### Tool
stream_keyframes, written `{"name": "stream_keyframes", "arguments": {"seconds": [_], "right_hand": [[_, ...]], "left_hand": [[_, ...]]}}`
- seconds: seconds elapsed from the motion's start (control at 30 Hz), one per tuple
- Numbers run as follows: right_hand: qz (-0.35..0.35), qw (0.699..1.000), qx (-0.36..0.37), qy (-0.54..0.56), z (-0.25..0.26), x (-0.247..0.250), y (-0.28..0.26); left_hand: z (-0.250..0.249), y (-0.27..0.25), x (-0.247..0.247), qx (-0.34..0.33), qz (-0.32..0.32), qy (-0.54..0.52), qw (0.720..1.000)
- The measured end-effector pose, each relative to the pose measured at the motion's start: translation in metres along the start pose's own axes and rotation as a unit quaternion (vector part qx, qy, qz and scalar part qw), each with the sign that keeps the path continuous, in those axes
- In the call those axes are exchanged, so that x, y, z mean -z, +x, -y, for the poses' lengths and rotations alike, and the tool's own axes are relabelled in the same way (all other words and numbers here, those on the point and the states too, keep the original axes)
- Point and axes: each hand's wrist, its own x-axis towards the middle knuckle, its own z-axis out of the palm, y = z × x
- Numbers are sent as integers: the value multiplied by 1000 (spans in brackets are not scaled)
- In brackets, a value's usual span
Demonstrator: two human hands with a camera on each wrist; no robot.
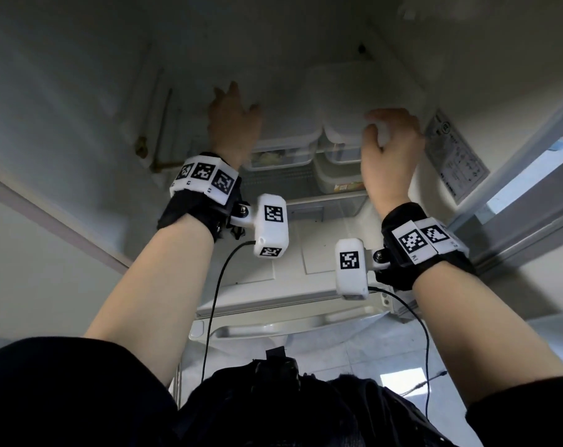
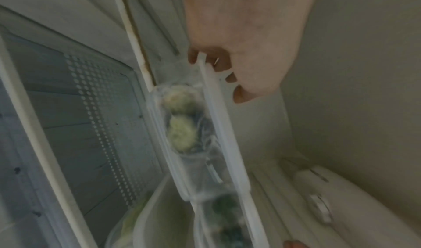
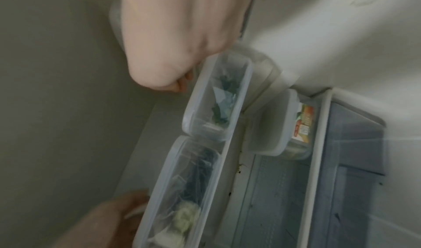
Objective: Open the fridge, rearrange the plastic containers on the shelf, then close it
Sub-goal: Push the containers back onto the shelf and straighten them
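Up on the top shelf [image 1: 283, 183] of the open fridge, my left hand [image 1: 233, 122] lies over the lid of the wide container [image 1: 281, 146], fingers curled down round its far left edge — the left wrist view shows the fingertips [image 2: 238, 94] hooked on the thin white lid rim. It is a shallow clear plastic box with rounded corners, pale green and dark leafy stuff showing through its wall. Just beside it, nearly touching, sits the smaller container [image 1: 341, 140], same clear tub and frosted lid, and my right hand [image 1: 391, 141] is closed over its right end, fingers bent round the lid edge. One shelf below stands a labelled tub [image 1: 336, 182], its orange sticker facing out. To do this step well, I reckon I should keep both grips low on the rims rather than on the lids alone — snap-on lids of this sort can pop off — and slide the boxes level along the glass shelf rather than tipping them, since the contents look loose. The plastic seems smooth and light, so a gentle, even pull should be enough. The door stands open at the far right; closing it comes last.
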Motion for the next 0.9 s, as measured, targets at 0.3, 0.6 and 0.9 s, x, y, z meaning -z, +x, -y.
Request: {"name": "stream_keyframes", "arguments": {"seconds": [0.3,0.6,0.9], "right_hand": [[49,996,-73,0,-20,42,-26],[93,988,-111,-51,-24,55,-31],[113,986,-111,-51,-23,53,-35]], "left_hand": [[-61,-41,-65,-214,155,98,959],[-68,-45,-90,-295,129,230,918],[-67,-44,-97,-301,133,265,906]]}}
